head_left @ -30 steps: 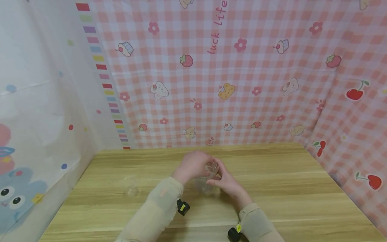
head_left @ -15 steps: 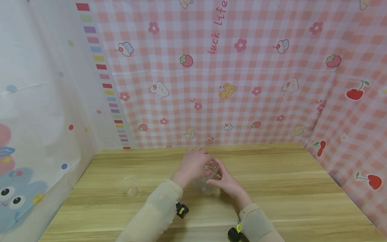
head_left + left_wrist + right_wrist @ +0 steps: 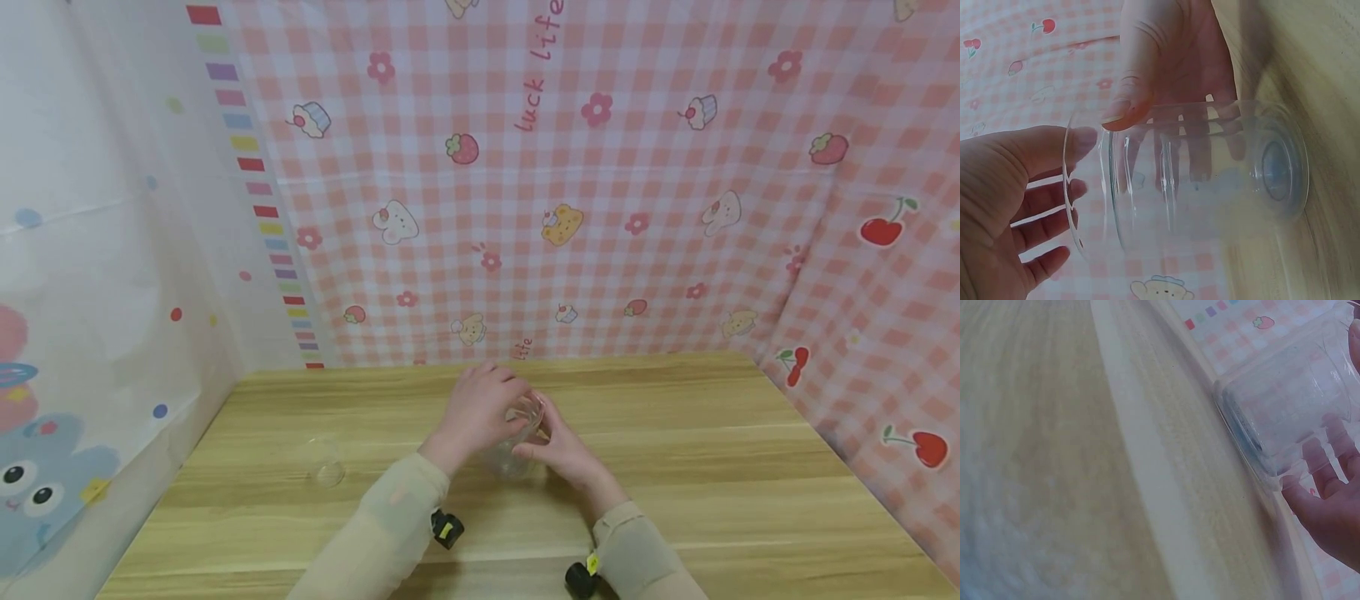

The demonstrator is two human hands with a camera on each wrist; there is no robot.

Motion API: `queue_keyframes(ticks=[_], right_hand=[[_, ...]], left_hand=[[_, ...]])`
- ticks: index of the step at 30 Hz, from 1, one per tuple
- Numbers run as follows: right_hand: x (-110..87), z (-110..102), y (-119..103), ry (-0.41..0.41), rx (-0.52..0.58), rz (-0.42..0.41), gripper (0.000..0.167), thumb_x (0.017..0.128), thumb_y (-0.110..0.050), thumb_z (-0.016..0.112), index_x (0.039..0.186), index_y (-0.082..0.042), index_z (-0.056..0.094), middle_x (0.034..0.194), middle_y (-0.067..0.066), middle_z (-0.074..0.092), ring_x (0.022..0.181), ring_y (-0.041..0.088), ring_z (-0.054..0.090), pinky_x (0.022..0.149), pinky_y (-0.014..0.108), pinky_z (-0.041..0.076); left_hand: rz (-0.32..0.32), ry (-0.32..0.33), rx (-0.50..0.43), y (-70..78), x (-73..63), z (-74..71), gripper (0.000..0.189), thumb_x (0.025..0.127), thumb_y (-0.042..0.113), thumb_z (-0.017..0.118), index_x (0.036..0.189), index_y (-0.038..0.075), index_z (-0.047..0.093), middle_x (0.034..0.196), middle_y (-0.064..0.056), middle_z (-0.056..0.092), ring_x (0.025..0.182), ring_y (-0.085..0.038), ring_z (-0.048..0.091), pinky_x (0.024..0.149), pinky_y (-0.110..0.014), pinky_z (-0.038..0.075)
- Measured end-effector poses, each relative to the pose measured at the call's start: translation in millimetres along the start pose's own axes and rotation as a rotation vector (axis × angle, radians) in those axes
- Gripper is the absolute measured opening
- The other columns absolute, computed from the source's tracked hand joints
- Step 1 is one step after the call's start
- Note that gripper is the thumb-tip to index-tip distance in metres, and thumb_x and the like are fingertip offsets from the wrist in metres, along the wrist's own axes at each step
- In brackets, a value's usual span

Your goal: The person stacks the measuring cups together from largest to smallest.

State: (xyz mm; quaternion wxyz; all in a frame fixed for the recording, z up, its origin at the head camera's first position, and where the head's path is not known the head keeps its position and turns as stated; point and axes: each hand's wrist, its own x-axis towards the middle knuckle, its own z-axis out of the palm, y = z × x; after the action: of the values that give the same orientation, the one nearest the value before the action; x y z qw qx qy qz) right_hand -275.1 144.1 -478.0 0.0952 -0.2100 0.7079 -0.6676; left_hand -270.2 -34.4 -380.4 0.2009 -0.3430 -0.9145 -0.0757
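Near the middle of the table, a transparent cup [image 3: 510, 461] is between my hands; the left wrist view shows the clear cup [image 3: 1210, 206] with several rim-like rings near its mouth. I cannot tell whether these are ridges or a nested cup. My left hand [image 3: 480, 412] has its thumb and curled fingers at the cup's mouth, pinching the rim [image 3: 1071, 181]. From the other side, my right hand [image 3: 564, 454] grips the wall, its thumb [image 3: 1138, 94] in front and its fingers behind. The right wrist view shows the right hand [image 3: 1338, 515] beside the cup's base [image 3: 1244, 434].
Another clear round vessel [image 3: 326, 467] stands at the left of the wooden table [image 3: 720, 492]. A pink checked cloth [image 3: 600, 275] hangs behind the table, and a white patterned cloth [image 3: 97, 275] at the left. Black wrist cameras [image 3: 447, 530] sit under the forearms.
My left hand has risen slightly at the cup's mouth, and its wrist has shifted a little left and down. The right hand keeps its grip in nearly the same place.
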Motion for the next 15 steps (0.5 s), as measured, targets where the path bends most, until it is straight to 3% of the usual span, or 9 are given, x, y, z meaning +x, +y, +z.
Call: queue_keyframes(ticks=[15], right_hand=[[0.0, -0.7, 2.6, -0.016, 0.018, -0.051, 0.084, 0.089, 0.002, 0.07, 0.155, -0.009, 0.019, 0.157, 0.02, 0.028, 0.145, 0.038, 0.022, 0.114, 0.057, 0.025]], left_hand=[[0.01, 0.115, -0.036, -0.9, -14.0, -0.5, 0.037, 0.078, 0.029, 0.084, 0.111, 0.019, 0.073, 0.111, 0.002, 0.069, 0.104, -0.019, 0.059, 0.087, -0.038, 0.047]])
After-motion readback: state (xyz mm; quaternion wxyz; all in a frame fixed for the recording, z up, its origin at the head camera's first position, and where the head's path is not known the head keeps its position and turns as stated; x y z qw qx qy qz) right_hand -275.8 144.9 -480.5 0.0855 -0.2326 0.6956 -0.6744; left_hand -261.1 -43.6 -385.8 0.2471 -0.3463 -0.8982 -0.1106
